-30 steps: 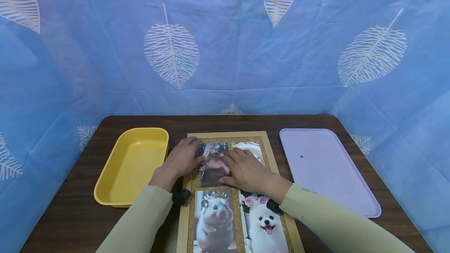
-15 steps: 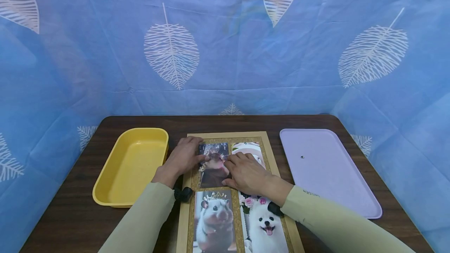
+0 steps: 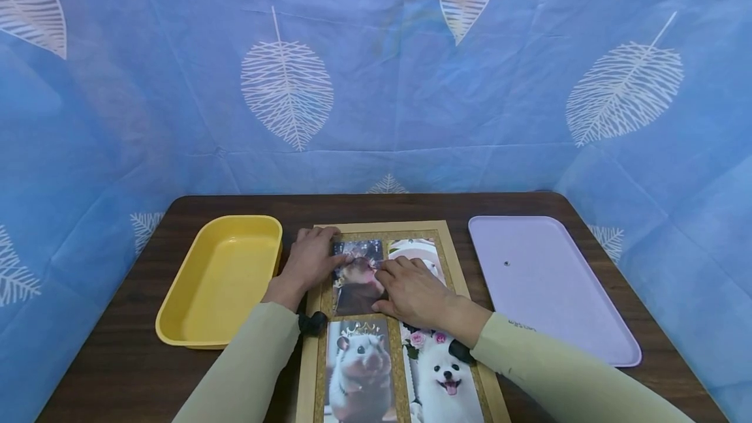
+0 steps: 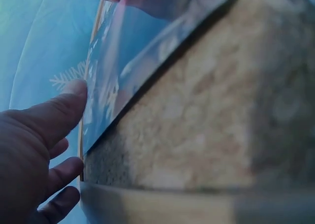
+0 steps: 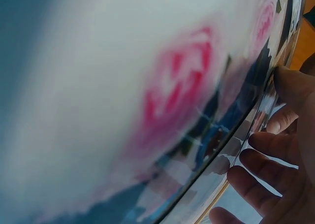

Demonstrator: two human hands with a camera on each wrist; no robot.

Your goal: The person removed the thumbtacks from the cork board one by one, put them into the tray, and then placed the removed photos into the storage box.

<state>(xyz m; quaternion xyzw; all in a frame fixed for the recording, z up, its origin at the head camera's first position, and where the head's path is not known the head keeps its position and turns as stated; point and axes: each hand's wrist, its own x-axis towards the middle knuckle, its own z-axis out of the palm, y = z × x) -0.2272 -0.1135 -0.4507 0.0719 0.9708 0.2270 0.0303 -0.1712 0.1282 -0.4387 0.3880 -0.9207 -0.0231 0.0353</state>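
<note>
Head view, right hand (image 3: 412, 290) at photo (image 3: 354, 297), yellow tub (image 3: 226, 279), small object (image 3: 507, 264) on tray (image 3: 555, 296)

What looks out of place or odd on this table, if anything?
Possibly one thing: a tiny dark speck lies alone on the lilac tray, too small to identify. The hamster photo and dog photo look fairly straight. The left hand partly covers the upper-left photo, the right hand the upper-right photo. No spill shows.
</note>
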